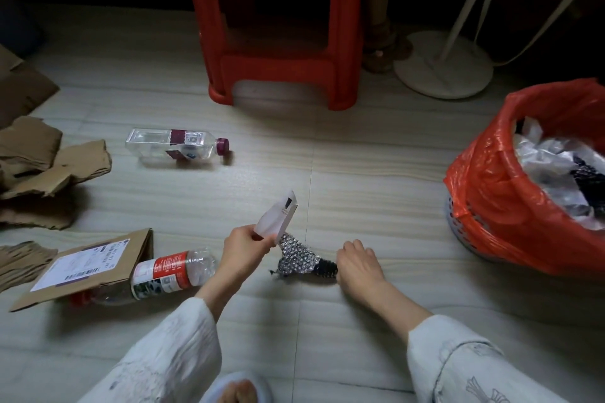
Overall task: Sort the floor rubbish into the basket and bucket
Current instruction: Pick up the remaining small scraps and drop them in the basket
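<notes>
Pale striped floor tiles (360,154) carry the scattered rubbish, with a dark wall base running along the back. Near the middle, the left hand (244,247) pinches a white paper scrap (277,217) between thumb and fingers and holds it tilted up off the floor. Just beside it, the right hand (357,263) curls its fingers round the dark end of a piece of silvery bubble wrap (299,258), which stretches between the two hands and touches the floor. To the right, well apart from the hands, stands the basket (458,222), lined with a red plastic bag (497,180) and already holding crumpled silvery and dark wrapping. Left of the hands, a plastic bottle (167,271) with a red label lies on its side, its cap end tucked under a flat cardboard piece (140,249) bearing a shipping label. Farther off, a clear bottle (178,145) with a maroon cap lies on its side. Torn cardboard (49,167) is heaped at the left edge. Behind everything stands a red plastic stool (278,42), and to its right the round white base of a stand (442,65). At the bottom edge, a foot in a pale slipper (237,391) shows between the two sleeves.
</notes>
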The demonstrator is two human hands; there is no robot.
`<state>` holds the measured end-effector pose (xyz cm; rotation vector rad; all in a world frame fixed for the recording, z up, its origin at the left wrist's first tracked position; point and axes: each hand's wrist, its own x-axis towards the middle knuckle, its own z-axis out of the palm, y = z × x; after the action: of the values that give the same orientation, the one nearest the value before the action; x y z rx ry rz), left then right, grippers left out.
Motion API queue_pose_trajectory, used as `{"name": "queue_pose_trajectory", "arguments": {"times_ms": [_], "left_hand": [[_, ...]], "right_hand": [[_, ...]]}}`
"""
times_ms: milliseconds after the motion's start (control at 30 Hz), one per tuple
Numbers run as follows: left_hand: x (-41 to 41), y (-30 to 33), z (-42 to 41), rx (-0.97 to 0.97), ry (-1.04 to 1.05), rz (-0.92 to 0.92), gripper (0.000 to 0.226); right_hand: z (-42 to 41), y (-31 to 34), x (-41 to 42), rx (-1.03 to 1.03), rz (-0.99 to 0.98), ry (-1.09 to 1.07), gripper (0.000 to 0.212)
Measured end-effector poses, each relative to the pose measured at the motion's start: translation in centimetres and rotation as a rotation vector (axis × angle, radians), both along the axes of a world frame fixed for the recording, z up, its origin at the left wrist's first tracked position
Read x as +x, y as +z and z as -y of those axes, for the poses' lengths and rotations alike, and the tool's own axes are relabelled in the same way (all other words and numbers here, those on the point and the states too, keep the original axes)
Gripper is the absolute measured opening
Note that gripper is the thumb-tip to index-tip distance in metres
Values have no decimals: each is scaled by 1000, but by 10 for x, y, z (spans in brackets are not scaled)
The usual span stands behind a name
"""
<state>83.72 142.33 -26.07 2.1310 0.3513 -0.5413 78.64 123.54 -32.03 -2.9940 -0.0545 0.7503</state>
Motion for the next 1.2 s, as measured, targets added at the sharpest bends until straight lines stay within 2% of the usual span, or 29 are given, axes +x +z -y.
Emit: {"name": "queue_pose_trajectory", "arguments": {"times_ms": [133,233,300,500,633,733,833,933,1033,1067,1133,1200], "left_hand": [[3,2,3,-55,28,7,10],[14,21,18,-78,-39,104,2],[26,41,38,-109,-101,193,9],[58,122,124,-196,-312,432,17],[62,165,199,-189,-453,535,22],[52,176,255,-190,-530,509,25],[33,168,301,-174,-576,455,25],[13,144,327,-128,-689,340,21],[9,128,336,3,-799,364,29],[11,127,337,21,-786,402,30],[16,129,337,46,-730,488,25],[20,132,334,48,-640,545,28]], "right_hand": [[17,33,12,177,86,-149,24],[36,77,36,355,247,-307,19],[53,113,55,429,356,-378,19],[129,219,76,533,689,-563,16],[195,252,50,599,837,-786,5],[238,254,29,596,840,-990,16],[275,247,5,468,780,-1146,12],[302,230,-21,382,565,-1149,12],[315,211,-40,297,295,-1133,27],[318,208,-44,279,285,-1138,26],[323,210,-48,257,398,-1158,11],[331,214,-50,183,595,-1184,20]]}}
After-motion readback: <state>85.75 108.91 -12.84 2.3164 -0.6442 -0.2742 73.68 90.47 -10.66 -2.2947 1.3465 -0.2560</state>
